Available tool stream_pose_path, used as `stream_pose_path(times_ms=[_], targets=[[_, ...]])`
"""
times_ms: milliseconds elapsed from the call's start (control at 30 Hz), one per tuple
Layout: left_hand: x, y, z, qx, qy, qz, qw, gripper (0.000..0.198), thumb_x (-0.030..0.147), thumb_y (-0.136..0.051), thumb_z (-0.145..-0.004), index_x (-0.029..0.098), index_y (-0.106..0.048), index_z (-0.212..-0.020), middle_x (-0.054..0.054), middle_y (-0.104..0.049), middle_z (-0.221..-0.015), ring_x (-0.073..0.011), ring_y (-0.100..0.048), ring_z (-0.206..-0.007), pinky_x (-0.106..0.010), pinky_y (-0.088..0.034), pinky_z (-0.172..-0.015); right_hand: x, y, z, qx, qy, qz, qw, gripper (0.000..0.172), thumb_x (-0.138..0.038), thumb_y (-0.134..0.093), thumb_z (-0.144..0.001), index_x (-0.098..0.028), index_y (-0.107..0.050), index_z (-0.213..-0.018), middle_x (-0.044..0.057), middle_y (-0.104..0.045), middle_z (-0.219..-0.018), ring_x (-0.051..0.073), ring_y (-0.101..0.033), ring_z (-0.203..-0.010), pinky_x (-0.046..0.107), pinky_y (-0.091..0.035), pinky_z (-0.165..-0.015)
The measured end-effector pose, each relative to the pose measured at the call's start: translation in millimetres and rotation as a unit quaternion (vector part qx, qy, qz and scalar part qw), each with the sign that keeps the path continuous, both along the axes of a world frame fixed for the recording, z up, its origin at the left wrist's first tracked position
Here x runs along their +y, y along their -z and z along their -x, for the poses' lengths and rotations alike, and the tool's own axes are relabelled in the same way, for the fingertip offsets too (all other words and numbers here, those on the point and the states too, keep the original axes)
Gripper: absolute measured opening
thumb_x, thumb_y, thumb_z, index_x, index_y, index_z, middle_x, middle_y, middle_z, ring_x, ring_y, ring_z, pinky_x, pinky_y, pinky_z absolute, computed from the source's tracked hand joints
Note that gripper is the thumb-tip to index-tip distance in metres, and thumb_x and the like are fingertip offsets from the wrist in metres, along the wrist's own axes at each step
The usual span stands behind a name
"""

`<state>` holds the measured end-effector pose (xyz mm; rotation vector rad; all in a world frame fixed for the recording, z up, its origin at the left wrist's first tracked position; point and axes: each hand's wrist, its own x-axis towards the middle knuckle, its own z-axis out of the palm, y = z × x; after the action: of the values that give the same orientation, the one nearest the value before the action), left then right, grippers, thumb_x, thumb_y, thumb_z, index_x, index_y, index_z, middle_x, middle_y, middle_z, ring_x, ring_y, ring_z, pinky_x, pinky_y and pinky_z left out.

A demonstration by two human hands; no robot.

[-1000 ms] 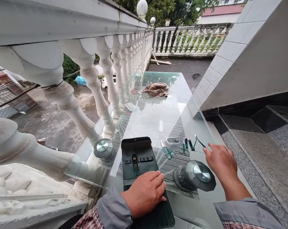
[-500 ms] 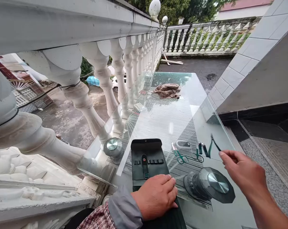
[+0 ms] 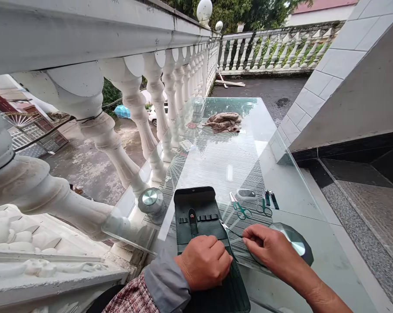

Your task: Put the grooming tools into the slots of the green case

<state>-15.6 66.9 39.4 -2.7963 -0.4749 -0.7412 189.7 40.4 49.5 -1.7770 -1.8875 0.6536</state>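
A dark green manicure case [image 3: 199,200] lies unfolded on the glass table, with several elastic loops and a snapped strap holding a small tool. My left hand [image 3: 204,261] rests on its lower half, fingers curled in against it and the fingertips hidden. At the case's right edge, my right hand [image 3: 271,243] pinches a slim two-legged tool [image 3: 227,227] with a silver tip and dark handles. The tip points at the case. Farther right lie green-handled scissors [image 3: 241,211], a second green-handled pair [image 3: 264,209], nail clippers [image 3: 273,200] and a grey oval object [image 3: 246,194].
The glass table top [image 3: 216,156] stands on faceted supports, one [image 3: 152,204] on the left and another [image 3: 294,241] partly behind my right hand. A crumpled brown cloth [image 3: 222,122] lies toward the far end. White balusters [image 3: 107,134] run along the left; a tiled wall [image 3: 329,82] slopes at right.
My right hand has moved left with the slim tool, from beside the clippers to the case's edge. My left hand's fingers, flatter before, are now curled.
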Motion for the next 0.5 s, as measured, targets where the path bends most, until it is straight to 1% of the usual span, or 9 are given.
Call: stream_pose_path(times_ms=[167, 267, 367, 433, 500], targets=[[1.5, 2.5, 1.2, 0.003, -0.048, 0.003, 0.999, 0.024, 0.018, -0.046, -0.085, 0.018, -0.043, -0.061, 0.001, -0.044, -0.059, -0.0124, -0.043, -0.054, -0.029, -0.027, -0.047, -3.2, 0.9, 5.7, 0.01, -0.014, -0.016, 1.0, 0.016, -0.022, -0.047, -0.076, -0.022, -0.056, -0.063, -0.002, -0.058, -0.061, 0.012, -0.053, -0.055, 0.023, -0.04, -0.052], [1.7, 4.3, 1.2, 0.01, -0.061, 0.003, 0.998, 0.023, 0.018, -0.047, -0.085, 0.018, -0.043, -0.063, 0.001, -0.044, -0.059, -0.0128, -0.043, -0.054, -0.029, -0.025, -0.047, -1.8, 5.5, 11.2, 0.009, -0.016, -0.026, 0.999, 0.015, -0.021, -0.048, -0.076, -0.021, -0.055, -0.063, -0.002, -0.058, -0.059, 0.012, -0.053, -0.054, 0.023, -0.039, -0.052], [1.3, 5.0, 0.7, 0.017, -0.071, 0.003, 0.997, 0.021, 0.018, -0.047, -0.085, 0.018, -0.042, -0.064, 0.0, -0.044, -0.06, -0.013, -0.043, -0.054, -0.029, -0.025, -0.047, -0.4, 12.6, 15.8, -0.003, -0.001, -0.044, 0.999, 0.015, -0.022, -0.048, -0.078, -0.021, -0.054, -0.065, -0.002, -0.057, -0.06, 0.012, -0.052, -0.054, 0.023, -0.039, -0.053], [1.1, 5.4, 0.3, 0.021, -0.078, 0.003, 0.997, 0.022, 0.018, -0.047, -0.085, 0.019, -0.041, -0.064, 0.0, -0.044, -0.06, -0.0131, -0.044, -0.054, -0.029, -0.025, -0.047, -0.4, 18.0, 19.5, -0.021, 0.011, -0.073, 0.997, 0.015, -0.021, -0.047, -0.08, -0.021, -0.053, -0.066, -0.002, -0.056, -0.061, 0.012, -0.052, -0.055, 0.023, -0.039, -0.053], [1.2, 6.0, 0.1, 0.026, -0.081, 0.005, 0.996, 0.022, 0.018, -0.047, -0.085, 0.019, -0.041, -0.065, 0.0, -0.045, -0.06, -0.0132, -0.044, -0.054, -0.028, -0.026, -0.046, -0.9, 23.1, 24.9, -0.047, 0.027, -0.117, 0.992, 0.015, -0.021, -0.046, -0.081, -0.021, -0.053, -0.067, -0.001, -0.056, -0.063, 0.012, -0.052, -0.056, 0.024, -0.039, -0.055]])
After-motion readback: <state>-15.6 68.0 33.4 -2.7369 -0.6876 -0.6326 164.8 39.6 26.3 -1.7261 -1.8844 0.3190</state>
